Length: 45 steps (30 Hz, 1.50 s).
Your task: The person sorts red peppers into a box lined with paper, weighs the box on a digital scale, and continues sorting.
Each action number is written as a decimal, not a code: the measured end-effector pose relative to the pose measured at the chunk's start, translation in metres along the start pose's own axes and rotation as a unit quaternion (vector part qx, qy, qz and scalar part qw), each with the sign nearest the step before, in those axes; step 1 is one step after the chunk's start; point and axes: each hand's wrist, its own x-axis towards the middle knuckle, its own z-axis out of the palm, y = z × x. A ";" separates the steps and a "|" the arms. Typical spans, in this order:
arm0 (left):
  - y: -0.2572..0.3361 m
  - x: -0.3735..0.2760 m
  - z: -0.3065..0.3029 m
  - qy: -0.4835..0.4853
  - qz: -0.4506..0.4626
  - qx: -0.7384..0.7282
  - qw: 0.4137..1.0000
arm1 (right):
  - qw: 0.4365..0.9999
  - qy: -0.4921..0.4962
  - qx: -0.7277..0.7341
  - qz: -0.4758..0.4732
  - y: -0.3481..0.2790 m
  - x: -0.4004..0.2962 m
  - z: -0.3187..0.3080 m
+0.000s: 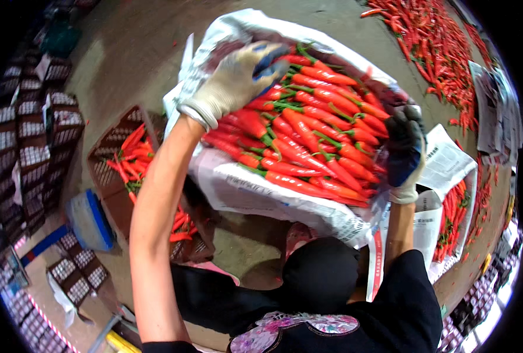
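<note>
Red chili peppers (314, 119) with green stems lie in layered rows in a crate lined with newspaper (261, 187). My left hand (250, 73), in a cream knitted glove with a blue coated palm, is over the crate's upper left part, its fingers bent at the peppers; whether they grip one is hidden and blurred. At the crate's right edge is my right hand (405, 148), in a matching glove with dark, dirty fingertips. Its fingers are curled beside the paper lining and the pepper ends, and what they touch cannot be told.
A brown plastic crate (111, 176) with loose peppers stands at left; a newspaper-lined one (453, 176) is at right. A large pepper pile (438, 48) covers floor at upper right, near stacked newspapers (495, 110). Stacked crates (32, 132) and a blue-edged scale (91, 220) are far left.
</note>
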 end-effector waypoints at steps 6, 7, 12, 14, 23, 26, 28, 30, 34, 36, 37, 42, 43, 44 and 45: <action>0.010 -0.088 -0.104 0.063 -0.056 -0.157 0.984 | 0.965 -0.128 -0.189 -0.131 -0.010 -0.048 0.067; 0.010 -0.113 -0.121 0.059 -0.082 -0.148 0.984 | 0.956 -0.176 -0.188 -0.137 -0.016 -0.061 0.089; -0.022 -0.258 -0.168 0.045 -0.194 -0.080 0.977 | 0.845 -0.436 -0.304 -0.060 -0.015 -0.115 0.201; -0.035 -0.325 -0.171 0.039 -0.298 -0.052 0.952 | 0.715 -0.577 -0.367 -0.143 0.009 -0.136 0.251; -0.083 -0.427 -0.048 -0.001 -0.501 0.115 0.858 | 0.408 -0.657 -0.599 -0.205 0.213 -0.233 0.339; -0.105 -0.431 -0.013 0.022 -0.504 0.132 0.854 | 0.431 -0.557 -0.693 -0.154 0.248 -0.250 0.366; -0.108 -0.436 -0.004 0.041 -0.513 0.131 0.847 | 0.482 -0.485 -0.717 -0.135 0.265 -0.260 0.373; -0.111 -0.441 -0.003 0.057 -0.541 0.075 0.836 | 0.516 -0.420 -0.738 -0.109 0.282 -0.264 0.373; -0.131 -0.460 -0.016 0.114 -0.586 -0.081 0.798 | 0.526 -0.394 -0.753 -0.036 0.283 -0.267 0.372; -0.141 -0.475 -0.028 0.154 -0.592 -0.339 0.715 | 0.504 -0.422 -0.753 -0.031 0.280 -0.267 0.367; -0.140 -0.482 -0.035 0.181 -0.570 -0.440 0.670 | 0.523 -0.421 -0.741 -0.030 0.277 -0.269 0.366; -0.153 -0.531 -0.078 0.235 -0.344 -0.792 0.447 | 0.515 -0.411 -0.749 -0.072 0.286 -0.297 0.355; -0.150 -0.531 -0.072 0.227 -0.425 -0.684 0.548 | 0.496 -0.410 -0.763 -0.066 0.288 -0.298 0.355; -0.143 -0.529 -0.060 0.213 -0.493 -0.557 0.633 | 0.491 -0.393 -0.774 -0.076 0.294 -0.299 0.351; -0.128 -0.519 -0.057 0.196 -0.548 -0.412 0.701 | 0.484 -0.403 -0.774 -0.071 0.294 -0.296 0.352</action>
